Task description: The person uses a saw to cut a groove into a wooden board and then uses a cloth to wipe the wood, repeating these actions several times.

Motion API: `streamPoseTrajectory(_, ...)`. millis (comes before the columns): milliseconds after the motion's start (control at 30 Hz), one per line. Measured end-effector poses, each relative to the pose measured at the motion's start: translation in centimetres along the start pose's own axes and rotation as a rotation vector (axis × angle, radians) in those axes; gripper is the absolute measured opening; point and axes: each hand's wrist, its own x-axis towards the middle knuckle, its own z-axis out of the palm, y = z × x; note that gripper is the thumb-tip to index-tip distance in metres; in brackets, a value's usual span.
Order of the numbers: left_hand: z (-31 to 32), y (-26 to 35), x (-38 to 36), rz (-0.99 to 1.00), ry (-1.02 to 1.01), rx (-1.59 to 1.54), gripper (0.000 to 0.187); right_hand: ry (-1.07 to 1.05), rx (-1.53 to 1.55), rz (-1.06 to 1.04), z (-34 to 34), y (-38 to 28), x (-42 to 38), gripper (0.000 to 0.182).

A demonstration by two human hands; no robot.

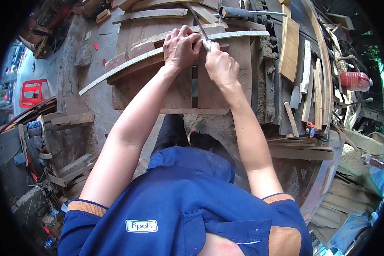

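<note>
A long, thin curved strip (128, 64) with evenly spaced marks lies across wooden blocks on the wooden workbench (153, 91). My left hand (180, 48) rests closed on the strip near its middle, its fingers bent around the edge. Just to the right, my right hand (222, 66) is wrapped round the pale handle of a saw-like tool (196, 19), whose narrow dark blade points away from me over the strip. The two hands are close together. The blade's teeth are too small to make out.
Beyond the hands lie curved wood pieces (153, 14) and a dark cylinder (234, 13). To the right are wooden boards (289, 49), a tape measure (310, 129) and a jug of red liquid (355, 81). A red plastic chair (33, 93) stands at left.
</note>
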Motion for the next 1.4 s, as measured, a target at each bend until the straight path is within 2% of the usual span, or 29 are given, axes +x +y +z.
streamPoseTrajectory(67,0.0,0.0,0.3,-0.011,0.001,-0.008,0.024,-0.002,-0.002,-0.004,-0.9,0.1,-1.5,0.021)
streamPoseTrajectory(133,-0.2,0.2,0.0,-0.01,-0.005,-0.017,0.023,-0.12,-0.026,0.038,-2.4,0.5,-4.0,0.022)
streamPoseTrajectory(300,0.1,0.1,0.1,-0.014,-0.006,0.005,0.024,-0.056,-0.014,0.016,-1.1,-0.5,0.4,0.023)
streamPoseTrajectory(400,0.0,0.1,0.1,-0.005,0.006,0.006,0.023,-0.046,0.001,0.019,-0.6,-0.4,0.3,0.023)
streamPoseTrajectory(467,-0.1,0.2,0.3,-0.007,0.002,-0.003,0.023,-0.056,0.01,0.018,-1.8,-0.1,-1.8,0.022)
streamPoseTrajectory(533,0.0,0.2,0.2,-0.024,-0.012,-0.013,0.023,-0.151,-0.006,0.079,-2.7,0.4,-4.1,0.021)
streamPoseTrajectory(600,0.0,0.1,0.1,-0.002,0.014,-0.006,0.023,-0.15,-0.01,0.08,-2.3,0.3,-3.5,0.022)
streamPoseTrajectory(700,-0.1,0.2,0.2,-0.001,0.011,-0.007,0.024,-0.035,0.007,0.012,-0.9,-0.6,0.3,0.023)
streamPoseTrajectory(867,-0.1,0.1,0.2,-0.013,-0.004,-0.01,0.023,-0.05,0.02,0.014,-1.6,0.2,-2.2,0.024)
streamPoseTrajectory(933,0.1,0.1,0.2,-0.025,-0.004,-0.001,0.022,-0.142,-0.027,0.066,-2.2,0.7,-4.3,0.023)
streamPoseTrajectory(1167,0.0,0.1,0.0,0.005,0.005,0.016,0.024,-0.023,-0.018,0.026,0.0,-0.3,0.4,0.023)
streamPoseTrajectory(1300,-0.1,0.1,0.1,0.012,-0.003,0.003,0.026,-0.091,0.006,0.045,-1.9,0.5,-3.7,0.024)
streamPoseTrajectory(1400,0.1,0.1,0.0,-0.003,0.0,-0.008,0.026,-0.097,0.0,0.037,-2.1,0.4,-2.7,0.025)
